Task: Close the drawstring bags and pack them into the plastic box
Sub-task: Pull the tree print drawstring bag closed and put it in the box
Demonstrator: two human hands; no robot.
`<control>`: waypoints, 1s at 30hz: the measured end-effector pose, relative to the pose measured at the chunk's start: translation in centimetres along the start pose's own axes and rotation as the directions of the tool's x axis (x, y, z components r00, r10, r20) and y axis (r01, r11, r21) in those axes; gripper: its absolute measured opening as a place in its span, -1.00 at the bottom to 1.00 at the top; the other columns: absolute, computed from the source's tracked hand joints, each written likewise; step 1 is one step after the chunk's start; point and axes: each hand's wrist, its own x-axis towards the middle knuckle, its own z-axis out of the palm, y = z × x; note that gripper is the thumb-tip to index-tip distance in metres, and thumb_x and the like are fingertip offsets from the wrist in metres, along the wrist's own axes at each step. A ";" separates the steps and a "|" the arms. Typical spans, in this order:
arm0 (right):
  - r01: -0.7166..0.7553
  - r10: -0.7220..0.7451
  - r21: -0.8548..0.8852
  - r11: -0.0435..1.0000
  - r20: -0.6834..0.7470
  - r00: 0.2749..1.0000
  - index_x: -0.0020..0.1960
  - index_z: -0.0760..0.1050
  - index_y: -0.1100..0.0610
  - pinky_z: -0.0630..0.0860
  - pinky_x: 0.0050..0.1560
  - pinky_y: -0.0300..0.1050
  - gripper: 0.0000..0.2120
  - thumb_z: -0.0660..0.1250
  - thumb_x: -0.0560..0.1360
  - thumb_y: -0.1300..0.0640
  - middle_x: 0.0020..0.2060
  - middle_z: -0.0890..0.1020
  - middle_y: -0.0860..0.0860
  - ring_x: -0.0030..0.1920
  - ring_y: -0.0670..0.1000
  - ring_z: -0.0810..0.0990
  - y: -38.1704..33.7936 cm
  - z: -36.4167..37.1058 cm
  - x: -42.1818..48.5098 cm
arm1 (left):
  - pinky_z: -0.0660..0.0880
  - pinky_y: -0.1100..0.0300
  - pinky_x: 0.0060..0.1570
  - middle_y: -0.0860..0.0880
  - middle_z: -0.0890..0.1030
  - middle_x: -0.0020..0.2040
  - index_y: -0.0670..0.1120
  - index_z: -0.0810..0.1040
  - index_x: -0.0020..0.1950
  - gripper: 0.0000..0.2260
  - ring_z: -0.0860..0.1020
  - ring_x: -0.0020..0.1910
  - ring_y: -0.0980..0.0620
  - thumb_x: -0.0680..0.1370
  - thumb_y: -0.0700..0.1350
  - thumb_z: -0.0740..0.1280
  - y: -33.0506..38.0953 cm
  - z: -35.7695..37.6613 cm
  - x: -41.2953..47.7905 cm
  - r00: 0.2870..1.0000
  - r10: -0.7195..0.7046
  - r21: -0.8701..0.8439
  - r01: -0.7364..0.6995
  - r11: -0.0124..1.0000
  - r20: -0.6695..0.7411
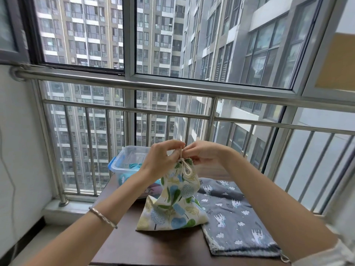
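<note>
While leaf-print bag (173, 206) stands on table (153, 246) | left hand (163, 160) fingers pinch its cord (186, 170) | right hand (206, 152) fingers pinch it too

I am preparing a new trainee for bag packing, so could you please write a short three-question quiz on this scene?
1. True or false: the left hand and the right hand both pinch the cord of the leaf-print bag.
2. Fill in: some fabric already lies inside the clear ___ behind the left hand.
3. Where does the grey bag lie?
A. Hanging on the railing
B. Flat on the table, right of the leaf-print bag
C. In the person's lap

Key: 1 true; 2 plastic box; 3 B.
</note>
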 end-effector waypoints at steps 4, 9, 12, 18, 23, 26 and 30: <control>0.090 -0.108 -0.112 0.990 -0.170 0.980 -0.13 0.64 0.22 0.39 -0.42 -0.40 -0.94 0.44 0.45 0.22 -0.37 0.59 -0.01 -0.45 -0.19 0.46 -0.7 -0.1 -0.9 | 0.61 0.15 0.00 -0.03 0.69 -0.03 -0.13 0.62 0.15 -0.76 0.66 -0.09 0.12 0.49 -0.18 0.42 -0.8 -0.2 1.0 0.990 -0.116 -0.074 0.122 0.990 0.077; 0.210 -0.241 -0.138 0.968 -0.279 0.929 -0.17 0.63 0.21 0.55 -0.24 -0.31 -0.96 0.47 0.41 0.30 -0.25 0.66 0.10 -0.26 -0.08 0.62 -0.5 0.1 -1.2 | 0.62 0.06 -0.02 -0.07 0.71 -0.14 -0.18 0.65 0.06 -0.71 0.69 -0.15 0.04 0.37 -0.14 0.51 -1.6 -0.6 1.7 0.970 -0.195 -0.201 0.222 0.954 0.143; 0.173 -0.221 -0.169 0.970 -0.330 0.918 -0.10 0.65 0.23 0.50 -0.34 -0.35 -0.92 0.47 0.42 0.24 -0.23 0.68 0.10 -0.27 -0.10 0.61 -0.3 0.2 -1.3 | 0.63 0.14 -0.08 -0.06 0.71 -0.16 -0.20 0.66 0.01 -0.75 0.69 -0.19 0.08 0.36 -0.23 0.53 -1.3 -0.3 1.5 0.991 -0.133 -0.228 0.127 0.965 -0.009; 0.144 -0.212 -0.236 0.961 -0.292 0.933 -0.10 0.66 0.21 0.58 -0.24 -0.31 -0.93 0.40 0.46 0.27 -0.26 0.67 0.06 -0.23 -0.06 0.61 -0.7 0.9 -1.1 | 0.60 0.22 -0.02 -0.09 0.69 -0.01 -0.21 0.61 0.17 -0.70 0.67 -0.06 0.13 0.44 -0.32 0.43 -0.7 0.7 1.2 0.998 -0.064 -0.255 0.060 0.965 -0.005; 0.240 -0.318 -0.260 0.935 -0.319 0.893 -0.10 0.66 0.26 0.60 -0.08 -0.16 -0.92 0.45 0.41 0.28 -0.16 0.69 0.20 -0.19 -0.03 0.63 0.0 1.1 -1.6 | 0.62 0.06 -0.03 -0.10 0.70 -0.06 -0.15 0.56 0.25 -0.58 0.68 -0.11 0.05 0.39 -0.21 0.49 -1.2 0.0 2.0 0.978 -0.165 -0.257 0.195 0.946 0.131; 0.295 -0.404 -0.311 0.904 -0.391 0.827 -0.16 0.66 0.21 0.61 -0.08 -0.04 -0.95 0.48 0.37 0.28 -0.23 0.69 0.18 -0.25 -0.02 0.61 0.6 1.4 -1.5 | 0.62 0.08 -0.02 -0.07 0.71 -0.16 -0.13 0.54 0.25 -0.54 0.68 -0.20 0.07 0.38 -0.10 0.50 -1.2 -0.6 2.9 0.949 -0.225 -0.149 0.261 0.954 0.223; 0.339 -0.518 -0.430 0.837 -0.421 0.745 -0.20 0.62 0.11 0.65 -0.13 0.04 -0.90 0.48 0.36 0.29 -0.29 0.68 0.09 -0.27 0.01 0.65 0.9 1.6 -1.4 | 0.59 0.09 0.04 -0.11 0.67 -0.10 -0.14 0.51 0.23 -0.60 0.65 -0.09 0.00 0.43 -0.10 0.47 -0.9 -1.3 3.8 0.848 -0.349 -0.110 0.422 0.900 0.398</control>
